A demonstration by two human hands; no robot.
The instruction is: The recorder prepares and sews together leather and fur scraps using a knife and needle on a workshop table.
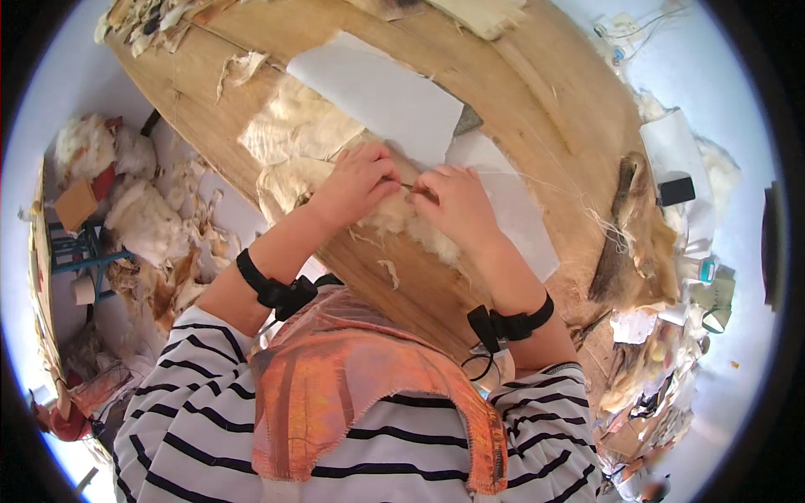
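Cream-coloured fur piece (298,126) lies on the wooden table, reaching under both of my hands. My left hand (360,184) is closed on it, fingertips pinched together at its edge. Close beside it, my right hand (457,205) has its fingers curled in a pinch. A thin dark sliver shows between the two sets of fingertips; it is too small to name. Loose white thread (579,197) trails across the table from near my right hand. Two white sheets, one a paper sheet (377,92), lie just beyond and beside my hands.
The wooden table (537,84) spreads ahead. A brown fur piece (641,243) hangs at its right edge, near a small black box (676,191). Fur scraps (159,25) lie at the far left corner. Left of the table, white pelts (147,222) pile by a blue stool (80,251).
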